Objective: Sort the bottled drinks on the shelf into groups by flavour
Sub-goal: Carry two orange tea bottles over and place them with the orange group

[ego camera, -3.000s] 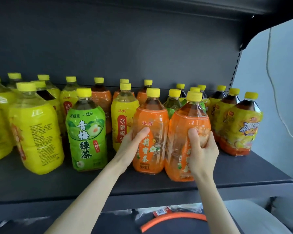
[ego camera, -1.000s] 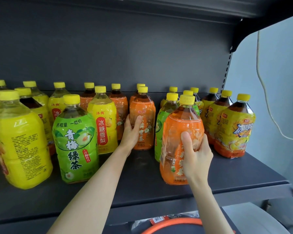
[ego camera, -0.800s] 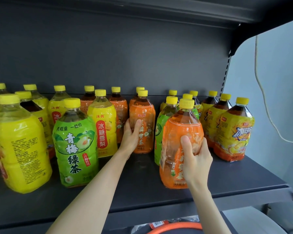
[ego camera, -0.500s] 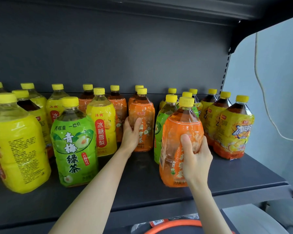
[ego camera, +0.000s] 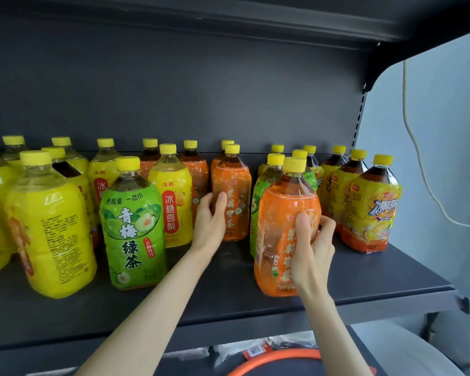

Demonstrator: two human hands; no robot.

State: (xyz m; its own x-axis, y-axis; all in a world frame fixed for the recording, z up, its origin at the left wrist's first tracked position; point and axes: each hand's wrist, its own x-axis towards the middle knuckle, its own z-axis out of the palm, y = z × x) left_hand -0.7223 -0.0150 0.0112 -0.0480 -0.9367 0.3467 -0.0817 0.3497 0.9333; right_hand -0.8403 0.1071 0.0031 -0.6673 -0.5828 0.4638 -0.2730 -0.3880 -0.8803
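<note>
Left of left grip [ego camera: 210,226]: big yellow bottle [ego camera: 52,234], green-label bottle [ego camera: 133,229], yellow-label bottle [ego camera: 174,207], all upright on shelf [ego camera: 228,283]. Left grip curls round rear orange bottle [ego camera: 236,191], thumb on its front. Right grip [ego camera: 312,251] wraps front orange bottle [ego camera: 282,207] nr shelf edge, thumb across label. That bottle blocks most of a green bottle [ego camera: 257,202] behind. Right of right grip: iced-tea bottle [ego camera: 372,213]. Back-row labels mostly hidden.

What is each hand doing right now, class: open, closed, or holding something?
Left hand: curled round the back orange bottle.
Right hand: grips the front orange bottle.
</note>
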